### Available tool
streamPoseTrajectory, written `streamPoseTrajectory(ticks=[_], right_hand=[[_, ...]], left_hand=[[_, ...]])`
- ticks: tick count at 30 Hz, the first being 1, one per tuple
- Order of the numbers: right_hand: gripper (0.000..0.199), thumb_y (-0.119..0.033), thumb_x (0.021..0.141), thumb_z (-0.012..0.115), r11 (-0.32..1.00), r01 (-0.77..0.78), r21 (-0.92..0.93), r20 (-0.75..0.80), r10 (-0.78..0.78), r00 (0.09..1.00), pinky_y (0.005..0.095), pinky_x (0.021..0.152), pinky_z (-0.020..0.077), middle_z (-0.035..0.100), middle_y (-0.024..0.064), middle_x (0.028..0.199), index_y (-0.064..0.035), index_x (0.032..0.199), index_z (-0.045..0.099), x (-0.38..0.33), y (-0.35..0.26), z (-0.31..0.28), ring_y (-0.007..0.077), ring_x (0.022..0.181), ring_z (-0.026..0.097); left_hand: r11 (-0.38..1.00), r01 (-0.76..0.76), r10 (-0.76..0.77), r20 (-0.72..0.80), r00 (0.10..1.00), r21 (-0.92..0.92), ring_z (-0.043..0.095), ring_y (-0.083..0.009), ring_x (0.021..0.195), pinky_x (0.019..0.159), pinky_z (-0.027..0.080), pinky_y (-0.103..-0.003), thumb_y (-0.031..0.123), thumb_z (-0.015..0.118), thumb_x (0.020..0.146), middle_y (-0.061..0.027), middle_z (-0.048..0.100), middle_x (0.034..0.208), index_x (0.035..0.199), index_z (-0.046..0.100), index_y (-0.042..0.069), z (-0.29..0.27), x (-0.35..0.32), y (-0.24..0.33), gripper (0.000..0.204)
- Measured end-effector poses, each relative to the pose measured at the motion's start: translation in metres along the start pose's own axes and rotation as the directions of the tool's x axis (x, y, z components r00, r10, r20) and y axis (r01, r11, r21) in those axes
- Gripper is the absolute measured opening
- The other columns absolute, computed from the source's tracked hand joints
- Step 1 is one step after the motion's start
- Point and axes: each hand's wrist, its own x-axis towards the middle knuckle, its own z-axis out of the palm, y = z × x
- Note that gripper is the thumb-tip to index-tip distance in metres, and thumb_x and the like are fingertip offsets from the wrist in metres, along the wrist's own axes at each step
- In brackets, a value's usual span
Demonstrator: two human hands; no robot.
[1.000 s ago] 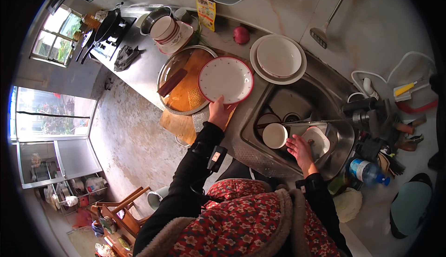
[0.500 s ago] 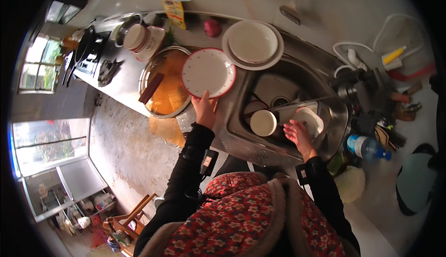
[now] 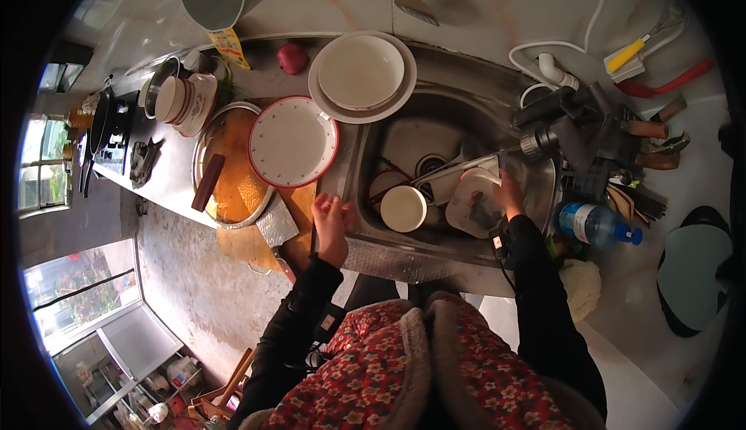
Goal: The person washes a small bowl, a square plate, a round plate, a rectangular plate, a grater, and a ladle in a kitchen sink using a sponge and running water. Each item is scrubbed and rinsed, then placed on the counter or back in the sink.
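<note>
A steel counter (image 3: 268, 84) runs along a pale wall, with a stack of red-trimmed bowls (image 3: 175, 102) and a hob (image 3: 116, 146) towards its far left, and a worn bare floor (image 3: 190, 259) beyond its near edge on the left. A red onion (image 3: 292, 59) sits at the far side, left of a white bowl (image 3: 361, 71) nested in a larger dish. A red-rimmed plate (image 3: 294, 142) lies left of the sink (image 3: 412, 135), just right of a round silver-rimmed vessel (image 3: 235, 139). On the right, a clear bottle (image 3: 597, 224) with a blue cap lies on its side. The left hand (image 3: 331, 228) is raised near the sink's left edge, empty, fingers apart and loosely bent. The right hand (image 3: 510, 198) reaches into the sink from the near right, its fingers closed on the right rim of a white dish (image 3: 472, 205), which lies right of a cream bowl (image 3: 403, 209)
</note>
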Motion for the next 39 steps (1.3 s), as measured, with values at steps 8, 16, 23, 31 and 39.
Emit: streamPoseTrajectory(ticks=[8, 16, 23, 31, 39], right_hand=[[0.027, -0.021, 0.078, 0.069, 0.934, 0.229, -0.274, 0.123, -0.202, 0.972, 0.0467, 0.081, 0.0512, 0.065, 0.0126, 0.104, -0.009, 0.103, 0.067, 0.015, -0.016, -0.003, 0.0354, 0.097, 0.063], [0.011, -0.016, 0.079, 0.066, 0.837, 0.453, -0.306, 0.137, -0.432, 0.891, 0.0455, 0.077, 0.0518, 0.061, 0.0114, 0.092, -0.0067, 0.075, 0.068, -0.004, -0.048, -0.051, 0.0324, 0.094, 0.063], [0.03, -0.029, 0.091, 0.061, 0.997, 0.074, 0.034, -0.271, -0.062, 0.961, 0.0465, 0.071, 0.0495, 0.065, 0.0178, 0.091, -0.0001, 0.083, 0.065, -0.026, -0.037, -0.088, 0.0392, 0.081, 0.064], [0.034, -0.029, 0.094, 0.065, 0.103, -0.182, 0.978, 0.113, 0.474, 0.873, 0.0295, 0.071, 0.0502, 0.067, 0.0017, 0.097, -0.0024, 0.115, 0.061, -0.07, -0.103, -0.033, 0.0138, 0.08, 0.062], [0.048, -0.026, 0.089, 0.072, -0.14, -0.267, 0.954, 0.298, 0.321, 0.899, 0.0344, 0.074, 0.0566, 0.062, 0.0034, 0.116, -0.012, 0.13, 0.051, -0.098, -0.138, -0.026, 0.0178, 0.099, 0.063]], left_hand=[[0.985, 0.121, -0.146, 0.208, 0.967, 0.127, 0.064, -0.0184, 0.094, 0.072, 0.053, -0.029, 0.022, 0.058, 0.098, -0.0083, 0.055, 0.117, 0.137, 0.039, 0.01, 0.025, -0.024, -0.024, 0.045], [0.968, 0.147, -0.216, 0.385, 0.897, 0.202, 0.064, -0.0182, 0.096, 0.076, 0.052, -0.029, 0.021, 0.056, 0.098, -0.0085, 0.061, 0.113, 0.132, 0.044, 0.008, 0.057, -0.019, -0.013, 0.038], [0.922, 0.153, -0.333, 0.53, 0.78, 0.355, 0.062, -0.0207, 0.109, 0.087, 0.05, -0.037, 0.023, 0.058, 0.097, -0.0086, 0.059, 0.122, 0.138, 0.039, 0.007, 0.104, -0.011, -0.03, 0.047], [0.903, 0.237, -0.418, 0.607, 0.676, 0.358, 0.043, -0.0246, 0.132, 0.104, 0.042, -0.043, 0.043, 0.061, 0.094, -0.0137, 0.043, 0.144, 0.151, 0.02, 0.008, 0.145, -0.027, -0.041, 0.078], [0.986, 0.083, -0.163, 0.763, 0.626, 0.142, 0.064, -0.0198, 0.105, 0.086, 0.057, -0.036, 0.007, 0.054, 0.093, -0.01, 0.061, 0.122, 0.131, 0.049, 0.0, 0.153, -0.016, -0.032, 0.039]])
